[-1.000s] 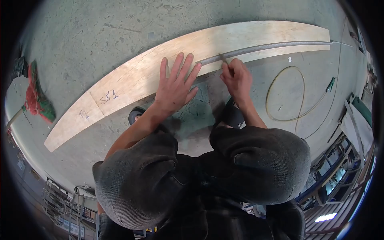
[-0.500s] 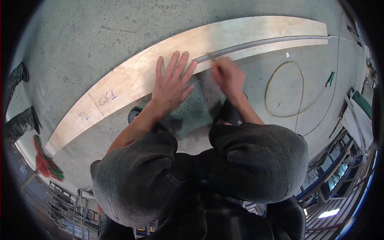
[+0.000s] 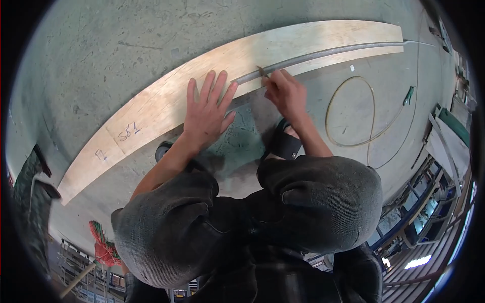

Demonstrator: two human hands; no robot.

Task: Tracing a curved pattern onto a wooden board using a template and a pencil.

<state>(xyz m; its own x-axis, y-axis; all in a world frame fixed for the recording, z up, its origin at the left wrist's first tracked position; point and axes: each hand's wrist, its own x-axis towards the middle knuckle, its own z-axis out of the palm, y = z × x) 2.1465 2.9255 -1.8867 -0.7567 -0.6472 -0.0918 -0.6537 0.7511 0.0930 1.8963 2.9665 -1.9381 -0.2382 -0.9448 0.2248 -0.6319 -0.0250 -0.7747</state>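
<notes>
A long, curved plywood board (image 3: pixel 151 103) lies on the floor in front of me, with handwriting near its left end. A thin grey rod or tube (image 3: pixel 323 53) follows its curve on the right half. My left hand (image 3: pixel 206 113) presses flat on the board with fingers spread, the index fingertip by the rod's left end. At the board's near edge, my right hand (image 3: pixel 288 96) is closed around a thin, brownish pointed tool (image 3: pixel 261 71); its tip is over the rod, and its kind is unclear.
A yellowish hose (image 3: pixel 329 106) with a green end fitting (image 3: pixel 408 96) loops on the floor at right. At lower left is a red and green broom (image 3: pixel 104 248), near another person's patterned trouser leg (image 3: pixel 31 187). Metal racks (image 3: pixel 424 202) stand at lower right.
My right hand, blurred earlier, now shows clearly with the pointed tool at the rod. The whole view has shifted slightly; the broom and the other person's leg appear farther right.
</notes>
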